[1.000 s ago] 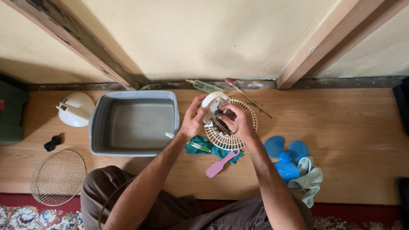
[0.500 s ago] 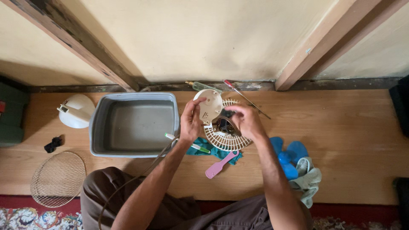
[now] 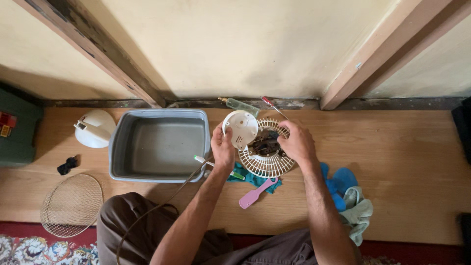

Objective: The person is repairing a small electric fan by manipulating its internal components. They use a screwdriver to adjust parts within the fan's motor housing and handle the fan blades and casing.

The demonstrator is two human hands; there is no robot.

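- Your left hand (image 3: 223, 148) has lifted the round white cover (image 3: 240, 128) up and to the left over the last second; a second ago it lay pressed against the fan guard (image 3: 267, 164) under both hands, and now it stands tilted and clear of the middle.
- That lift leaves the dark motor (image 3: 265, 145) bare in the guard's centre, so the fan looks part-way opened, with the cover freed at least on one side.
- Left grip: narrow, fingers and thumb pinched on the lower edge of the cover.
- Right hand (image 3: 297, 142): curled over the right rim of the guard, holding it steady above the wooden floor (image 3: 402, 162), near the wall.
- A cord (image 3: 162, 206) runs from the fan down across your lap; it hangs close under your left wrist and could drag as you move.
- The grey tub (image 3: 159, 115) sits just left of your left hand, almost touching it, so there is little room that way.
- Under the guard lie a teal cloth (image 3: 252, 179), a pink brush (image 3: 255, 195) and a toothbrush (image 3: 216, 166).
- Behind, by the wall: a small bottle (image 3: 240, 104) and a red-handled screwdriver (image 3: 272, 107).
- Right of you: blue blades (image 3: 341, 181) and a pale rag (image 3: 358, 213).
- Far left: a white dome part (image 3: 93, 128), a black bit (image 3: 66, 165) and a wire grille (image 3: 72, 205), well apart.
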